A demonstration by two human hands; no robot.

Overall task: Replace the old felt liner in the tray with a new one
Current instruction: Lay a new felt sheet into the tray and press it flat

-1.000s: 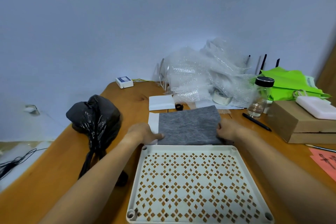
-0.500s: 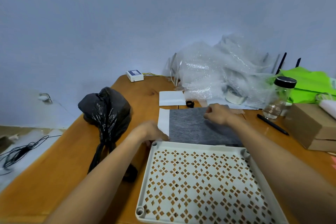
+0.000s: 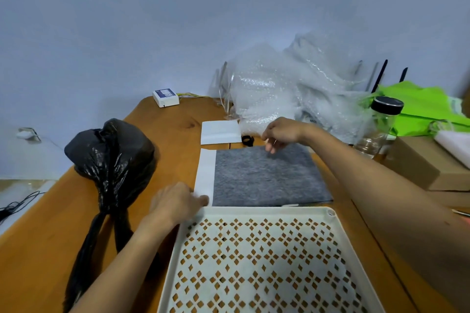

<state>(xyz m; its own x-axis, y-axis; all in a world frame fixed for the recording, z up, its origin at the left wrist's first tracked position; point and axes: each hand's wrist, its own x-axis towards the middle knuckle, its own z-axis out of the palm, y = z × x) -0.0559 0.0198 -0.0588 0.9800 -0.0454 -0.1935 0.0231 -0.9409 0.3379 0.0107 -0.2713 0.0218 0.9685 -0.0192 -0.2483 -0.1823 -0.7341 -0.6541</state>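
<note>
Grey felt [image 3: 269, 175] flat on tabletop [image 3: 50, 249] behind tray [image 3: 264, 211], right hand [image 3: 281, 133] fingers pinched at its far edge, left hand [image 3: 178, 202] pressing the white near-left corner, fingers flat

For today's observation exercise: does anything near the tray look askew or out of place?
The grey felt lies offset on its white backing sheet, leaving a bare strip only on the left. The perforated tray holds no liner.

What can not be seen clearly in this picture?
- Head view: the white perforated plastic tray is cut off by the bottom edge.
- The right hand covers the far edge of the grey felt sheet; whether it grips is unclear.
- The tied black plastic bag hides its contents.
</note>
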